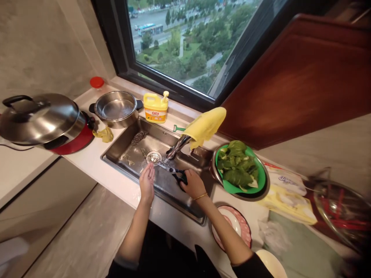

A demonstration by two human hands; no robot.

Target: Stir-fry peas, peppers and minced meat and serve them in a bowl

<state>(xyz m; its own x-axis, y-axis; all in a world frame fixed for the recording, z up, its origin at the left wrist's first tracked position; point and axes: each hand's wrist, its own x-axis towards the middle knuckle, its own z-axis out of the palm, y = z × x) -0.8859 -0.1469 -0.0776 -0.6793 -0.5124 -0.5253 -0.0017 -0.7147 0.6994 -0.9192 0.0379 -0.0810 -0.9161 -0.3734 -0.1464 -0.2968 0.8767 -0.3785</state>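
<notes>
Over the steel sink (171, 189), my right hand (193, 184) grips a pair of scissors (180, 175) by the black handles. Their blades point left toward the drain (153, 157), beneath the running faucet (178, 148). My left hand (147, 179) is beside the blade tips, fingers stretched out and held together, with nothing visible in it. Whether it touches the blades I cannot tell. A dark scouring pad (139, 138) lies in the sink's far left corner, and small pale green scraps (127, 159) are scattered near the drain.
Right of the sink stands a green basket (262, 179) of leafy greens (238, 164). Stacked plates (245, 227) sit nearer me. Behind the sink is a yellow detergent jug (155, 108); a steel pot (116, 110) and a lidded pan (43, 119) stand left. A yellow cloth (207, 125) covers the faucet top.
</notes>
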